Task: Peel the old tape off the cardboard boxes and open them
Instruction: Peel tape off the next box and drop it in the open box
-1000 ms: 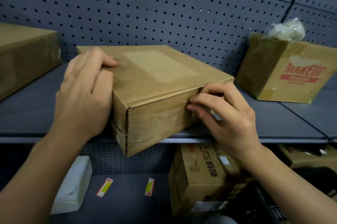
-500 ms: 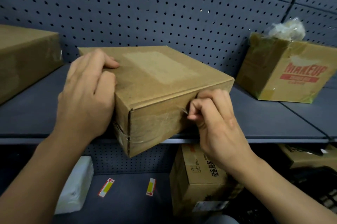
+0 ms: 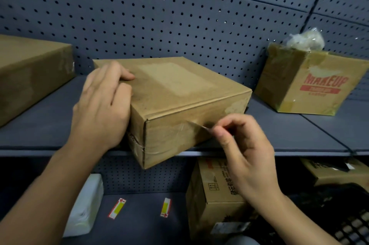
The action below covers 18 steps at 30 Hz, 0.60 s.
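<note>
A flat brown cardboard box (image 3: pixel 179 93) sits on the grey shelf (image 3: pixel 299 135), one corner hanging over the shelf's front edge. Clear old tape (image 3: pixel 196 125) covers its front side. My left hand (image 3: pixel 101 105) rests on the box's left top edge, its fingers curled over the corner. My right hand (image 3: pixel 245 149) is just in front of the box's right side and pinches a thin strip of the clear tape between thumb and forefinger. The strip stretches from the box face to my fingertips.
A large brown box (image 3: pixel 30 73) stands at the shelf's left. At the right is a box marked MAKEUP (image 3: pixel 311 83) with crumpled plastic (image 3: pixel 305 40) on top. On the shelf below are a printed carton (image 3: pixel 215 195), a white packet (image 3: pixel 83 206) and two small labels. Pegboard backs the shelf.
My right hand picked at the tape on the box's front side, took hold of a strip and pulled it down and to the right, away from the box. My left hand stayed put.
</note>
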Each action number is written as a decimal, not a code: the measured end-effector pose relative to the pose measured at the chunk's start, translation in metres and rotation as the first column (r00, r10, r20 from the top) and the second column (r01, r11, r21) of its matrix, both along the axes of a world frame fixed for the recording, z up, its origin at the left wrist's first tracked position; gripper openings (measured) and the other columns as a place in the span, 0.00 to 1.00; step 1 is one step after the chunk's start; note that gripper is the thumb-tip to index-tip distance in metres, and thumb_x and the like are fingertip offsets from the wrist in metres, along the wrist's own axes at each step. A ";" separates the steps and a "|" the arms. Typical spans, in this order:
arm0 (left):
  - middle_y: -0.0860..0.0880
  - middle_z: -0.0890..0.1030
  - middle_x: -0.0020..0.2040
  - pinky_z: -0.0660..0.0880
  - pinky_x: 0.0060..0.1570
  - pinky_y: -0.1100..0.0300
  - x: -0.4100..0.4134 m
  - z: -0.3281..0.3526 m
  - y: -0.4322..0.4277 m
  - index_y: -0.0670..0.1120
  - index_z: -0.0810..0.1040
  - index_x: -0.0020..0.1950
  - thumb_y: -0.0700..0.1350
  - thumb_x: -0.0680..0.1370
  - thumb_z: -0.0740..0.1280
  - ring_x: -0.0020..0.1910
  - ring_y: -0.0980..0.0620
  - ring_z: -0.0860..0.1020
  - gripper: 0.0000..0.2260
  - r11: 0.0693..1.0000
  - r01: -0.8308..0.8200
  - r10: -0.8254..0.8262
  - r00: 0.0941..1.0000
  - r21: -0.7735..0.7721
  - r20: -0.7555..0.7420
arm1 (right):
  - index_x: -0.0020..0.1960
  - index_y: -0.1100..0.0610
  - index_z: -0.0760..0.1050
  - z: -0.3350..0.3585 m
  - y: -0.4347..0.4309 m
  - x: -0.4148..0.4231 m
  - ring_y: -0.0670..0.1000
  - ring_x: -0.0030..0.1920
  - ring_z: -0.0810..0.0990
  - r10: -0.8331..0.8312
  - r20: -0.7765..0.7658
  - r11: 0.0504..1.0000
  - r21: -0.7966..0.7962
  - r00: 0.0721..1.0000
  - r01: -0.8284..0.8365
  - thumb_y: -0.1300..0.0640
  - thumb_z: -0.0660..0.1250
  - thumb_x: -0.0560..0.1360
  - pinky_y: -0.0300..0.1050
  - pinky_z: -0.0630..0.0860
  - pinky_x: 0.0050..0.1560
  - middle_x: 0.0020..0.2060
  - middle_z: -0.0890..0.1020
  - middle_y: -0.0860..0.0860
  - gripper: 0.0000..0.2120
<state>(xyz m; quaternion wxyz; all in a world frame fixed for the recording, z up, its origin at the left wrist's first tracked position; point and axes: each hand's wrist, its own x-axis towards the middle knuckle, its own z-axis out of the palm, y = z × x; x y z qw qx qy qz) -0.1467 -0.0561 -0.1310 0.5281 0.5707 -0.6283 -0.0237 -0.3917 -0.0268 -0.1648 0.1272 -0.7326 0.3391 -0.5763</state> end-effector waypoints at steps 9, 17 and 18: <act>0.61 0.70 0.59 0.63 0.53 0.51 -0.003 0.000 0.003 0.52 0.70 0.54 0.51 0.74 0.48 0.59 0.64 0.62 0.15 1.000 -0.008 0.008 1.000 0.015 0.006 | 0.51 0.57 0.83 0.001 -0.008 0.006 0.50 0.47 0.80 -0.113 -0.125 0.988 -0.123 0.986 0.098 0.55 0.74 0.73 0.47 0.77 0.48 0.43 0.81 0.49 0.09; 0.60 0.70 0.59 0.61 0.52 0.53 -0.009 0.002 0.007 0.50 0.70 0.55 0.51 0.75 0.48 0.59 0.65 0.61 0.16 0.999 -0.012 0.012 1.000 0.039 0.003 | 0.41 0.60 0.79 -0.005 0.001 0.010 0.52 0.50 0.78 -0.031 -0.101 0.999 -0.024 0.994 0.029 0.61 0.70 0.75 0.49 0.75 0.50 0.42 0.78 0.51 0.05; 0.59 0.70 0.59 0.61 0.52 0.53 -0.009 0.002 0.007 0.50 0.70 0.55 0.51 0.74 0.48 0.59 0.64 0.61 0.16 0.999 -0.015 0.014 1.000 0.046 0.005 | 0.41 0.60 0.79 -0.007 0.007 0.010 0.51 0.53 0.79 -0.004 -0.112 1.000 -0.014 0.994 0.002 0.61 0.70 0.76 0.49 0.75 0.51 0.44 0.79 0.50 0.05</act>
